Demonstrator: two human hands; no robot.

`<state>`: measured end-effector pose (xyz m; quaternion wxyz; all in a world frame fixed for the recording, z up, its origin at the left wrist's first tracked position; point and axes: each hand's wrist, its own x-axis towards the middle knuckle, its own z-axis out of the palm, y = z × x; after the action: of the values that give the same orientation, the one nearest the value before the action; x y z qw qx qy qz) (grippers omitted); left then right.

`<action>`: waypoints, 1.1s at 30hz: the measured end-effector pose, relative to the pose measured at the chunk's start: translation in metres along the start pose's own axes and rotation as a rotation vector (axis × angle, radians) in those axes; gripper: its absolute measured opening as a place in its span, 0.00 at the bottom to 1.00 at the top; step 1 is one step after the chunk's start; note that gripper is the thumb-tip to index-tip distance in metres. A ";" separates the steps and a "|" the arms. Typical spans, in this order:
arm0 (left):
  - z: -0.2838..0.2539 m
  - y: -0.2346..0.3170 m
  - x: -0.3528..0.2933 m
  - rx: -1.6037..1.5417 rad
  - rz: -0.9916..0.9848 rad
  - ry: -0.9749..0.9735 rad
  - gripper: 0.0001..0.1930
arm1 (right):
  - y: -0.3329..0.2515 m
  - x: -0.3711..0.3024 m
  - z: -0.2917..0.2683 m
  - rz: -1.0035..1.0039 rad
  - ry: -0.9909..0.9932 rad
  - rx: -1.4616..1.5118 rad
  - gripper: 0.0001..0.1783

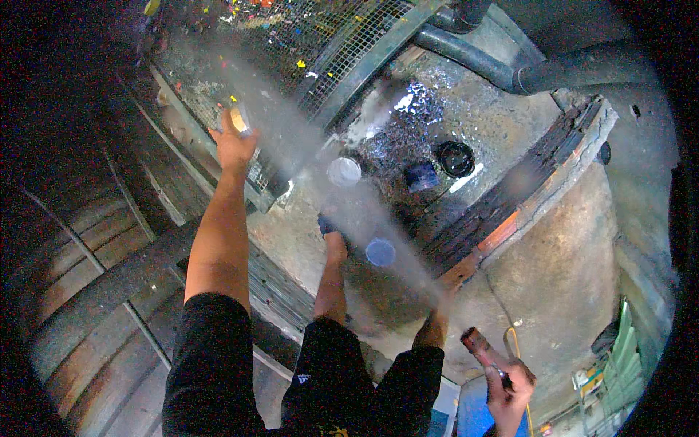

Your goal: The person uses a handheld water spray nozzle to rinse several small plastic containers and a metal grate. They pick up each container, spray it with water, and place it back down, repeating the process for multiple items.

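Note:
My left hand (pixel 234 149) reaches out over the near-left end of a wire-mesh frame. Its fingers close round a small pale, cup-like thing (pixel 239 120), whose exact kind I cannot make out. At lower right, my right hand (pixel 512 386) grips a spray gun (pixel 480 346) with a dark reddish front end. A misty jet (pixel 378 211) runs from near the gun toward the upper left, across the mesh and past my left hand. Under the jet, a whitish round tub (pixel 344 172) and a bluish round lid or tub (pixel 380 252) are on the wet floor.
Coloured bits litter the wire mesh (pixel 357 40). A black round tub (pixel 456 159) and a dark square piece (pixel 421 176) lie beyond. A broken brick kerb (pixel 502 229) edges the wet area. Thick pipes (pixel 473 58) run behind; a yellow hose (pixel 515 342) hangs beside my right hand.

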<state>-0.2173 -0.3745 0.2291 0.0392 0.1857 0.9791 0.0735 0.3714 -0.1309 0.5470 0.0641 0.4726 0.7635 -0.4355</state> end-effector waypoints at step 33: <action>-0.006 -0.022 0.026 -0.069 0.192 -0.087 0.52 | -0.030 0.170 0.110 -0.295 -0.139 -0.034 0.10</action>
<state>-0.2503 -0.3860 0.2303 0.0810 0.2800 0.9511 0.1023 0.2213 -0.1031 0.4109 0.0601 0.3232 0.8254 -0.4589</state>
